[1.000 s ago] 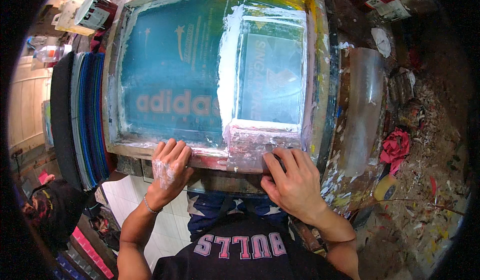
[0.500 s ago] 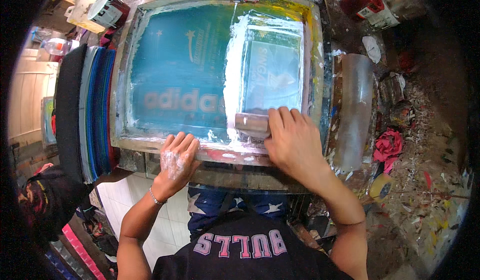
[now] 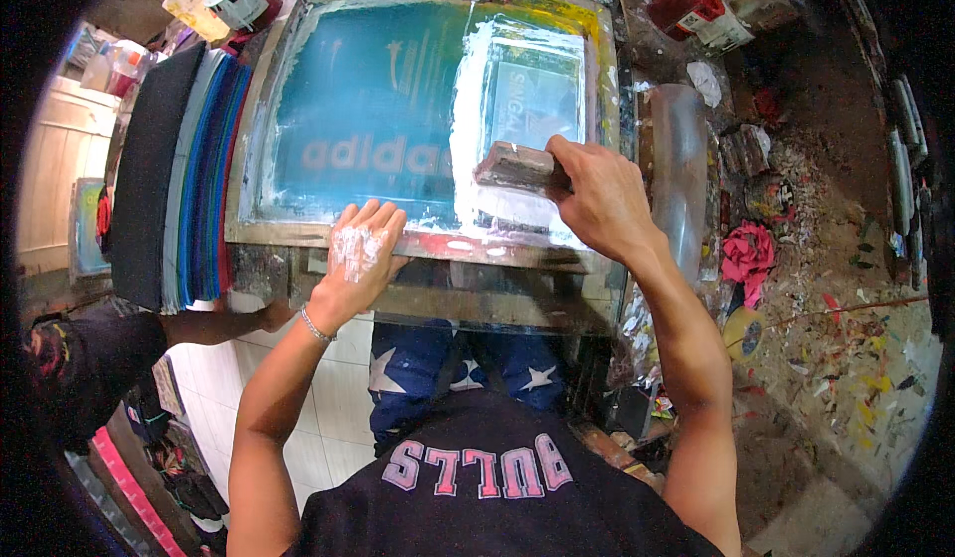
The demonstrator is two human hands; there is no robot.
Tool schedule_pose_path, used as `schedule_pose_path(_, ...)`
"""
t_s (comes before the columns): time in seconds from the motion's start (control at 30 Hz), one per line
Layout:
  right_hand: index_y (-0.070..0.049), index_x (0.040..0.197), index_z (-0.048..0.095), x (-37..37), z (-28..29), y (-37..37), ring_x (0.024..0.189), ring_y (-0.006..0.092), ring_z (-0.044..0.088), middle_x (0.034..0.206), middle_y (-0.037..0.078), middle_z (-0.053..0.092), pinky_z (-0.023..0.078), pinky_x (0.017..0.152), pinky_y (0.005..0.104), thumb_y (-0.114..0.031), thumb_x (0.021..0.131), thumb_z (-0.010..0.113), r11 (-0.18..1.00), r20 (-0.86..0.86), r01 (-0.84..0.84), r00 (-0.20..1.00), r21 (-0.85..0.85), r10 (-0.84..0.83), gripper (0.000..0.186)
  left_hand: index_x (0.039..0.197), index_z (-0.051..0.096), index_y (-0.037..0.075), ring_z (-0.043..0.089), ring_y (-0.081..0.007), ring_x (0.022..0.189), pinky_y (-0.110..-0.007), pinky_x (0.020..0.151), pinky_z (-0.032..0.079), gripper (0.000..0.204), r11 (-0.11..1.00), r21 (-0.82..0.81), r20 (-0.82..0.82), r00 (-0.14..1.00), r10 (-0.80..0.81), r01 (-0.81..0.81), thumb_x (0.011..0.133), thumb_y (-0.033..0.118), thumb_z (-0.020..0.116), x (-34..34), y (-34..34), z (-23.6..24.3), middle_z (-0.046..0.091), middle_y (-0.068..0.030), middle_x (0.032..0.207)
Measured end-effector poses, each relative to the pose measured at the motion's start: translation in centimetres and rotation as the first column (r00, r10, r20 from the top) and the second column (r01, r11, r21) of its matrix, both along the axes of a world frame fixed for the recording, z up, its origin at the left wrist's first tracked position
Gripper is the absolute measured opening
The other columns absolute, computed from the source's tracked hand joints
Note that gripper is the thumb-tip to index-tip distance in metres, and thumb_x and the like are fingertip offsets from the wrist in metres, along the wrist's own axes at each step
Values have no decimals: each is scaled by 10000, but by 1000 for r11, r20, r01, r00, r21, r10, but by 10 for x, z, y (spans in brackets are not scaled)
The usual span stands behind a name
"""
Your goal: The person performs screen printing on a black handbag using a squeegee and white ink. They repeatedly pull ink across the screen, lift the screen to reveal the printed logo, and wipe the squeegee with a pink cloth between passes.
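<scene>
A wooden screen-printing frame (image 3: 244,204) with blue-green mesh (image 3: 368,99) lies in front of me. Thick white ink (image 3: 468,99) borders a smaller rectangular window at the mesh's right. My left hand (image 3: 363,244), smeared with white on its back, grips the near rail, fingers over the top. My right hand (image 3: 607,194) is closed round one end of a wooden-handled squeegee (image 3: 519,169). The squeegee is tilted over the near part of the window and looks raised off the mesh; its lower edge is hard to make out. White ink lies beneath it.
Left of the frame stands a stack of coloured sheets (image 3: 204,179), with another person's arm (image 3: 224,326) beside it. Tubs (image 3: 242,0) and a red container (image 3: 686,8) stand at the back. On the right are a clear plastic roll (image 3: 678,179), crumpled pink material (image 3: 748,256) and tape (image 3: 744,333).
The squeegee has tipped and appears lifted from the mesh near the window's near end, with my right hand. My left hand keeps its grip on the rail. The whole view has shifted.
</scene>
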State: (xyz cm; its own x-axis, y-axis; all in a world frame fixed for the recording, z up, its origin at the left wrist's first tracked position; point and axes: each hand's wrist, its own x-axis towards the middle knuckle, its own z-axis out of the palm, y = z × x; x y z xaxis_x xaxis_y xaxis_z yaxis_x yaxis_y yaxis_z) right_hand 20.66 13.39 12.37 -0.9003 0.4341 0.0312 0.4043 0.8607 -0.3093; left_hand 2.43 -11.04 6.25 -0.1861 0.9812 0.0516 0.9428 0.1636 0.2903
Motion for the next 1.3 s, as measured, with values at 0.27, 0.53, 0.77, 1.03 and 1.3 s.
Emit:
schedule_pose_path(0.27,-70,934,592,26,-42,-36,862,280,602,869,82,611,506,727,384,-73,789,616,963,40,-131,991,236,125,147,962,556,42,548,-308,942,-419,804,414,460,999,-31,9,1000,-8,8,622,132,853,-2,2,2,560,-111,946)
schedule_pose_path(0.53,-64,978,588,-76,-55,89,872,370,640,885,155,672,497,751,489,-57,789,654,939,-162,9,986,343,50,201,908,542,54,526,-299,895,-411,770,387,423,999,-52,14,1000,-9,9,614,114,839,-2,5,8,525,-106,901)
schedule_pose_path(0.77,-78,1034,637,-116,-18,149,868,414,704,894,206,716,549,749,550,-123,828,599,973,-30,0,1000,232,7,215,908,538,59,529,-297,906,-404,778,393,430,997,-80,37,999,15,-12,608,111,842,-1,7,10,531,-95,913)
schedule_pose_path(1.03,-77,967,629,-101,-43,121,746,407,703,753,192,690,543,646,552,-123,839,588,959,-92,-33,994,281,62,142,916,537,65,536,-295,920,-409,783,397,433,994,-111,47,999,15,-10,611,118,841,-1,6,11,533,-91,916)
schedule_pose_path(1.3,-78,997,613,-32,-22,36,838,373,680,847,162,691,550,711,510,-96,823,605,982,143,-185,973,28,179,175,915,537,62,527,-293,904,-411,770,387,437,997,-75,63,998,5,0,610,128,842,-2,7,10,530,-95,915)
